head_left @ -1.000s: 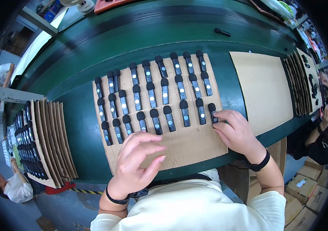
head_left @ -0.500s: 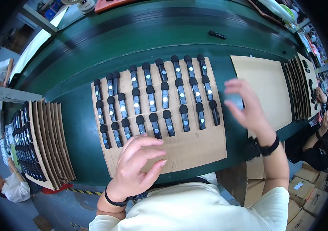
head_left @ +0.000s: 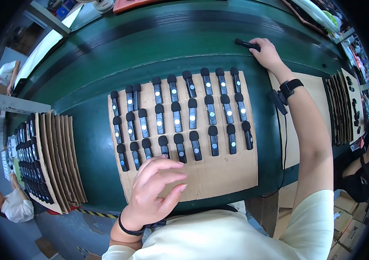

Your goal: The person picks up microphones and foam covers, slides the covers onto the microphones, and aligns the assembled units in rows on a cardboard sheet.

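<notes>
Now right hand outstretched on black device; left hand splayed on cardboard sheet.

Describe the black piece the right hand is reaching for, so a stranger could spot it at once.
Start at the cardboard sheet covered with rows of small black devices, then look past its far right corner onto the bare green table. There the right hand touches a single black device. Unlike the others, it lies alone, sideways on the green surface, off the cardboard.
</notes>
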Demonstrator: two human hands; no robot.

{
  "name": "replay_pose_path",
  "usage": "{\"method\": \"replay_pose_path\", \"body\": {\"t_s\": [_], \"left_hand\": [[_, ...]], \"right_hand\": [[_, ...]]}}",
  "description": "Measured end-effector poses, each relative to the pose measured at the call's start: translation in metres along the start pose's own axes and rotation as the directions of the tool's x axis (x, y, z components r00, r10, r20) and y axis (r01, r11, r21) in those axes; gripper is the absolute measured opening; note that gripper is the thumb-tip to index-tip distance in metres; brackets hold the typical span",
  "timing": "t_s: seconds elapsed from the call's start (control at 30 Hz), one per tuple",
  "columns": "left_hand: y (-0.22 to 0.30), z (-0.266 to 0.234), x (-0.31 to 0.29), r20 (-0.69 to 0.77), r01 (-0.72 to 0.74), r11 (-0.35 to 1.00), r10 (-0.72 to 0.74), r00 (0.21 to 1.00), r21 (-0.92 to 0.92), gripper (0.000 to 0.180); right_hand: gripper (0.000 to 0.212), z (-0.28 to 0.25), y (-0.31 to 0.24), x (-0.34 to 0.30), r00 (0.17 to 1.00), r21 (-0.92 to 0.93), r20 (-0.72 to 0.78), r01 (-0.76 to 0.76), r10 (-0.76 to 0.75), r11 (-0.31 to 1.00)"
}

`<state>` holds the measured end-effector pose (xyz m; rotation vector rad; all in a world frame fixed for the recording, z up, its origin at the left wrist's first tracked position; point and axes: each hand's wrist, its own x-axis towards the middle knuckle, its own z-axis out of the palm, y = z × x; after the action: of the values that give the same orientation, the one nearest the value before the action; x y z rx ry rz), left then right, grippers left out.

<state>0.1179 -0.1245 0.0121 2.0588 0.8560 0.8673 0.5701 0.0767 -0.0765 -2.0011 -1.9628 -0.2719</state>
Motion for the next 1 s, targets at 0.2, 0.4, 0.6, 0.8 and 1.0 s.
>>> {"method": "replay_pose_path", "body": {"t_s": [0.2,0.4,0.6,0.8,1.0], "left_hand": [[-0.002,-0.002,-0.001,0.016,-0.015,1.000,0.015,1.000,0.005,0.022],[0.004,0.006,0.003,-0.061,-0.006,1.000,0.004,0.998,-0.024,0.027],[0.014,0.018,0.011,-0.001,-0.003,0.993,0.003,1.000,-0.119,0.034],[0.002,0.009,-0.005,0.098,-0.035,0.998,0.040,0.994,-0.050,0.032],[-0.003,0.003,-0.018,-0.039,0.027,0.998,-0.029,0.999,-0.050,0.027]], "right_hand": [[0.024,-0.040,-0.045,-0.010,0.972,0.465,0.196,-0.206,0.126,0.861],[0.022,-0.136,-0.148,-0.116,0.976,0.753,0.097,0.054,-0.192,0.656],[0.032,-0.169,-0.208,-0.200,0.892,0.796,0.142,0.156,-0.430,0.585],[0.029,-0.155,-0.204,-0.221,0.970,0.707,0.013,0.164,-0.244,0.688],[0.026,-0.135,-0.174,-0.217,1.000,0.416,0.007,-0.006,0.003,0.909]]}}
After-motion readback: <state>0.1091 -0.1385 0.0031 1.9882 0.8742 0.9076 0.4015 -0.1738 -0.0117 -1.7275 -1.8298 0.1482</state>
